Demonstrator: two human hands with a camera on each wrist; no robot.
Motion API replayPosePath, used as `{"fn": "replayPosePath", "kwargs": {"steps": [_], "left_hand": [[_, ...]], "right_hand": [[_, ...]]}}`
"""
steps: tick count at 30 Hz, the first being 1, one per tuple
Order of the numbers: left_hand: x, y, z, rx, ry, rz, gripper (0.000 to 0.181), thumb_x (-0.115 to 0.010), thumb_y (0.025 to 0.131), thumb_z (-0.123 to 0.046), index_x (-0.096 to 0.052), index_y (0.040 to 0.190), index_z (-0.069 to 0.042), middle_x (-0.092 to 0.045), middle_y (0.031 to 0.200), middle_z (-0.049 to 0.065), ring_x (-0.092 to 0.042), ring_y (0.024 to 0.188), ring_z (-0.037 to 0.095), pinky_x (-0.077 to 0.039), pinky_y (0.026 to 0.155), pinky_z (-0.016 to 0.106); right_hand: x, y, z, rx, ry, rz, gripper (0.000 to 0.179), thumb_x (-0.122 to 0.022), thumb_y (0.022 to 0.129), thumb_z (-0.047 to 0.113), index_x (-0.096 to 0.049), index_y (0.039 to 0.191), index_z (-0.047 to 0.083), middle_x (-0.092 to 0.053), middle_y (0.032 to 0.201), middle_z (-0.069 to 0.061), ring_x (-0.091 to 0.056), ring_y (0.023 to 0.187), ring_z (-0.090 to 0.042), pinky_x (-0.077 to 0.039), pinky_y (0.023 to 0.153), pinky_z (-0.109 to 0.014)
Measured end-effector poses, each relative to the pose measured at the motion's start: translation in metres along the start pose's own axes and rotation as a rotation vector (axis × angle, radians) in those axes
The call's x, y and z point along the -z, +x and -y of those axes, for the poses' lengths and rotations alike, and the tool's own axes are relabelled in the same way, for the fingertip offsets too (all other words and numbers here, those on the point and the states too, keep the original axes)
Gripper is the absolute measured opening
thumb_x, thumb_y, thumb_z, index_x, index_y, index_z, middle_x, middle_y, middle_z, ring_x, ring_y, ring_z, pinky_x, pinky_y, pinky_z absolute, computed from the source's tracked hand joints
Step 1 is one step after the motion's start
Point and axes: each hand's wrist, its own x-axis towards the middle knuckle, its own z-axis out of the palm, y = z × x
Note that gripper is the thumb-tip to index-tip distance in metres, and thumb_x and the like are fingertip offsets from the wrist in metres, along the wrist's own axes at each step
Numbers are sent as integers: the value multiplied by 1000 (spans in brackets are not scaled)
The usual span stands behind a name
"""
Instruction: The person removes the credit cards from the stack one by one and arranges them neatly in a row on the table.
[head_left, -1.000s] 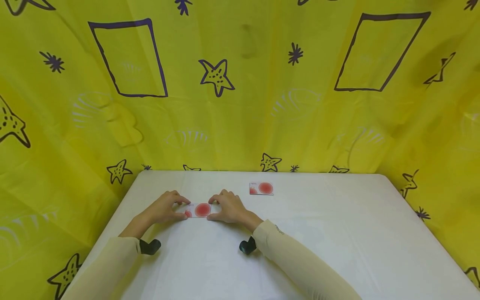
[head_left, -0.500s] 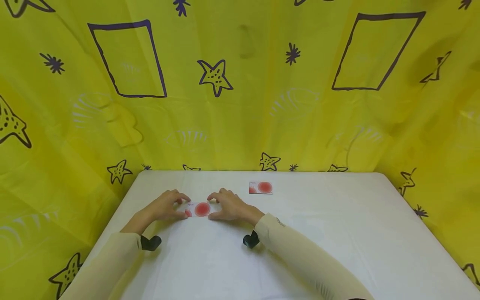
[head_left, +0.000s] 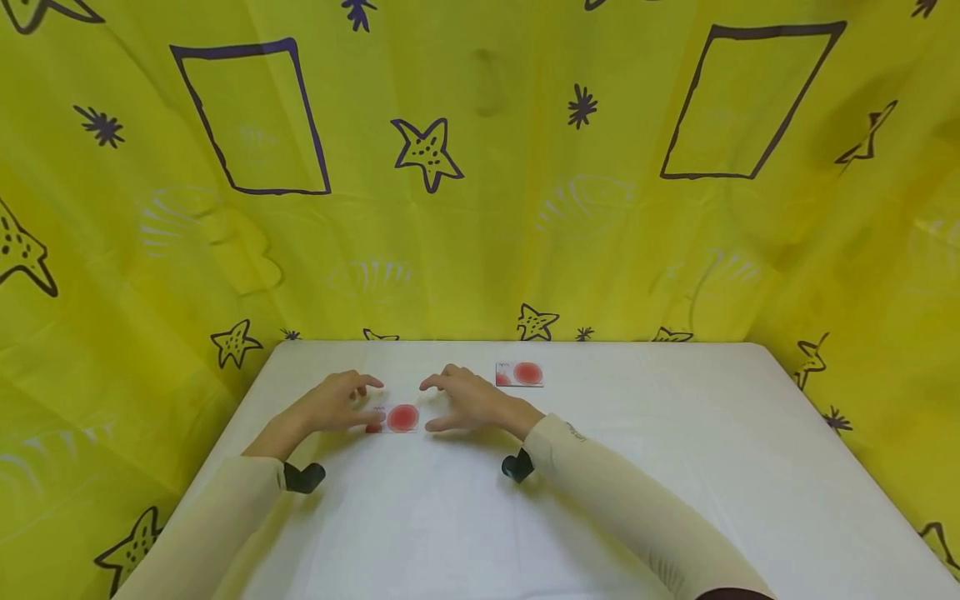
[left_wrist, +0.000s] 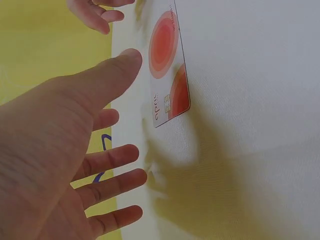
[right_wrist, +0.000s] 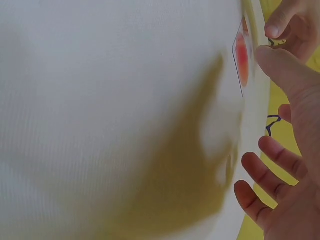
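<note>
A white bank card [head_left: 402, 419] with red circles lies flat on the white table [head_left: 600, 500], left of the middle. In the left wrist view the card [left_wrist: 165, 60] shows a gold chip and faint lettering. My left hand [head_left: 326, 407] hovers over the card's left end, fingers spread and apart from it. To the card's right, my right hand [head_left: 476, 402] is raised with thumb and fingers parted, holding nothing. The right wrist view shows the card [right_wrist: 241, 60] edge-on beyond the right thumb.
A second, similar bank card [head_left: 519, 373] lies farther back, behind the right hand. A yellow patterned curtain [head_left: 495, 233] closes off the back and sides of the table. Dark straps with protruding pieces [head_left: 303, 477] sit at both wrists.
Both hands have let go of the nearer card's ends. They have lifted a little, and the right has drawn away to the right. The card stays in place.
</note>
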Motion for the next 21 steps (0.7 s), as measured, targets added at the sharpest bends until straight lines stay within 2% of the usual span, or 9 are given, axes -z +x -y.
{"fn": "replayPosePath", "kwargs": {"steps": [7, 14, 21], "left_hand": [[-2, 1, 0, -7, 6, -34, 61, -80, 88, -42, -64, 136, -9, -64, 118, 14, -59, 109, 32, -53, 93, 54], [-7, 1, 1, -59, 20, -95, 61, -80, 88, -42, -65, 135, -7, -64, 116, 13, -61, 106, 32, -54, 91, 53], [-13, 6, -3, -122, 58, -185, 63, -78, 89, -44, -63, 137, -6, -64, 119, 16, -63, 108, 34, -52, 94, 55]], "right_hand": [[4, -3, -6, -3, -89, -49, 58, -78, 89, 45, -62, 141, 24, -59, 129, -6, -54, 111, -21, -47, 92, -36], [4, -9, -17, 13, -198, -109, 55, -77, 90, 43, -63, 139, 23, -59, 127, -4, -52, 109, -23, -47, 91, -38], [10, -16, -28, -18, -197, -138, 56, -77, 90, 42, -62, 140, 22, -57, 129, -6, -50, 115, -26, -42, 98, -44]]}}
